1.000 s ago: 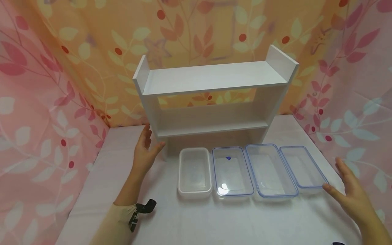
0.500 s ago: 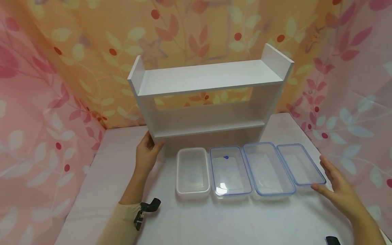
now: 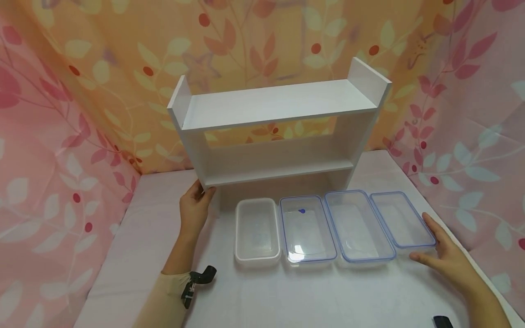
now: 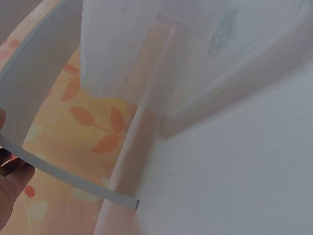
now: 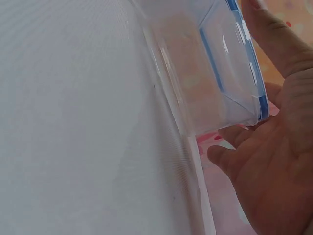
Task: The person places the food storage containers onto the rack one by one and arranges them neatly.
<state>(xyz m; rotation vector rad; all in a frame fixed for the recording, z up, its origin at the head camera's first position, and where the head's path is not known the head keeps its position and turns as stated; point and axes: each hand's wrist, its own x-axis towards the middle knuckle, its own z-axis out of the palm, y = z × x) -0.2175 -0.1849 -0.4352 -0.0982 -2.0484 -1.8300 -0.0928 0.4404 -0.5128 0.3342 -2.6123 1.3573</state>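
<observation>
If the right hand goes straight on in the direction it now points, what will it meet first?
Probably the rightmost blue-rimmed box, which lies just ahead of the right hand; whether they touch is unclear.

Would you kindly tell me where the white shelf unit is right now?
In the head view, the white shelf unit stands near the middle, behind the white-rimmed container, with the left hand gripping its left side.
</observation>
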